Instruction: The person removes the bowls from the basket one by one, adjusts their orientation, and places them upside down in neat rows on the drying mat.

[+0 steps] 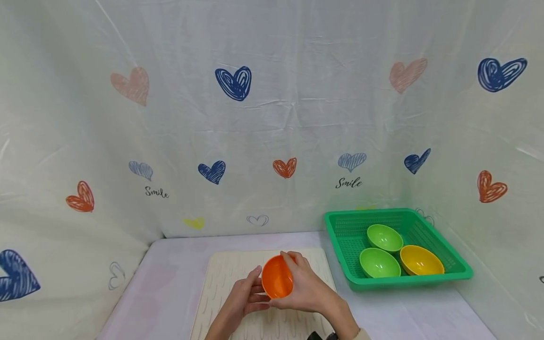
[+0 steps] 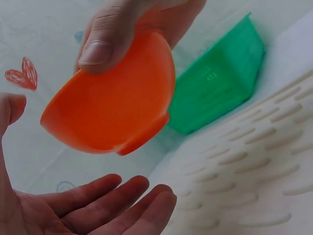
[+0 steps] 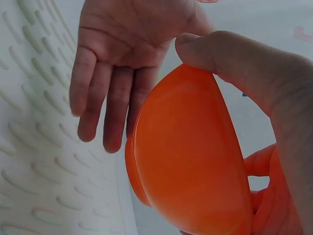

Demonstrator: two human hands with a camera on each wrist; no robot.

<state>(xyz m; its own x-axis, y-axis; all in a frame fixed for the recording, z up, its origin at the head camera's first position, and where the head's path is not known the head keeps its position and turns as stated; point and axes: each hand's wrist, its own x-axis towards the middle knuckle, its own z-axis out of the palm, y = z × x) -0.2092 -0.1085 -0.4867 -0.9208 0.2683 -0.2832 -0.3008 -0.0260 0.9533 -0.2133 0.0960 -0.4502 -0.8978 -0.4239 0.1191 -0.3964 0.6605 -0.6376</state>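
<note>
An orange bowl [image 1: 277, 277] is held tilted over a cream ridged mat [image 1: 221, 278]. My right hand [image 1: 307, 285] grips it by the rim, thumb on one side and fingers on the other. In the left wrist view the right thumb presses on the wall of the bowl [image 2: 117, 98]. Beside the bowl's base, my left hand [image 1: 246, 297] is held with its fingers extended and palm toward the bowl. A gap shows between the left fingers [image 2: 98, 196] and the bowl in the left wrist view.
To the right stands a green basket [image 1: 354, 282] with slotted walls. Inside it are two light green bowls [image 1: 384, 237] and a yellow bowl [image 1: 420, 260]. A whitish curtain [image 1: 272, 118] printed with hearts hangs behind and at both sides of the pale table [image 1: 140, 302].
</note>
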